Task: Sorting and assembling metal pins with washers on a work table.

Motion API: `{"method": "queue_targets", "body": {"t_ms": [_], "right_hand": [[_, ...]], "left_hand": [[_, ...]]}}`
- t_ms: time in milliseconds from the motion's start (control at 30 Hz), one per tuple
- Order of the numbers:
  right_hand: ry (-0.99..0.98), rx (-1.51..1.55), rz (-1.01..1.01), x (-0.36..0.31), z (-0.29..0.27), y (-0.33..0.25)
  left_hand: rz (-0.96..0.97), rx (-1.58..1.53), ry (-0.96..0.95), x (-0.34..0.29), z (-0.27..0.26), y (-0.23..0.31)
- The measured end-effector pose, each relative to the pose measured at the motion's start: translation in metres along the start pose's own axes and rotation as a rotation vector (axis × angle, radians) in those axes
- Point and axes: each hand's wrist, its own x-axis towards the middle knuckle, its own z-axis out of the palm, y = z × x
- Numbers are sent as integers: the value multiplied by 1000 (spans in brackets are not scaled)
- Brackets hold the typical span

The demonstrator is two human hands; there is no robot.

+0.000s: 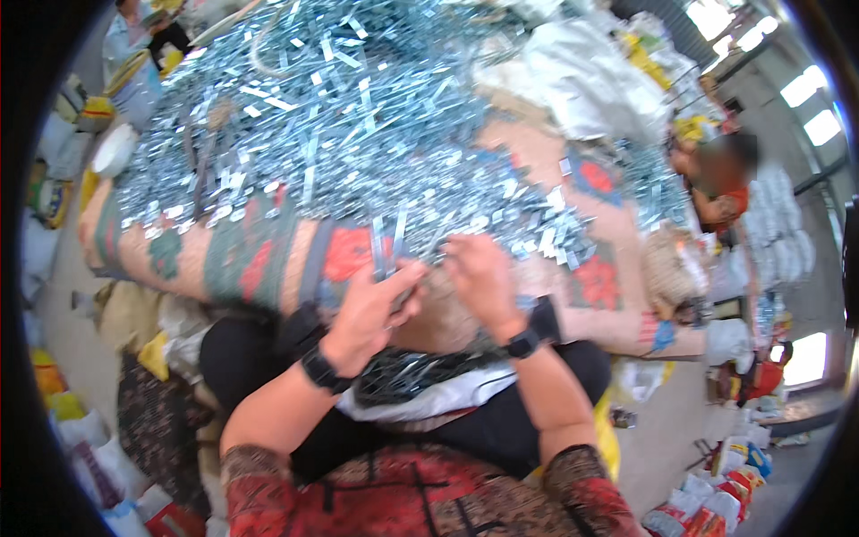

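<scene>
Seated worker, both bare hands up at the near edge of a broad heap of shiny, silvery-blue strips (349,143). Left hand (369,300): grip clamped, thumb against fingers, on a pair of narrow upright strips (378,251); these rise out of the top of the grip, side by side and slightly splayed, their upper ends reaching in front of the heap's edge. Right hand (483,279): just to the right of the held strips and apart from them, fingertips drawn together at the heap's near margin; motion blur there, so I cannot tell whether anything is pinched between them. Dark band on each wrist. Heap lies on a patterned cloth (259,259), tan with red and grey-green figures, some loose pieces scattered toward its right side. Below the hands, in the worker's lap, a white sack (456,394) with dark, glossy strips (403,376) showing at its mouth, nearer the body than the grip. Crumpled white sheeting (591,85) at the heap's far right. Beyond the cloth on the right, another person (732,204) in orange; at far left, a further person (116,45) in pale blue. Bright sacks (716,501) line the floor at lower right, others along the left.
</scene>
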Motion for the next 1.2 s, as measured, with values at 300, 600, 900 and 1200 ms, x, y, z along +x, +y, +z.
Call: {"method": "queue_targets", "body": {"t_ms": [300, 600, 900, 1200], "right_hand": [[-73, -206, 17, 4, -7, -14], [20, 889, 556, 16, -47, -9], [60, 1069, 502, 9, -59, -13], [-328, 1290, 822, -5, -39, -43]], "left_hand": [[-39, -33, -29, -5, -4, -4], [-147, 92, -94, -6, 0, -4], [-172, 67, -132, -5, 0, -5], [38, 146, 21, -5, 8, -12]]}}
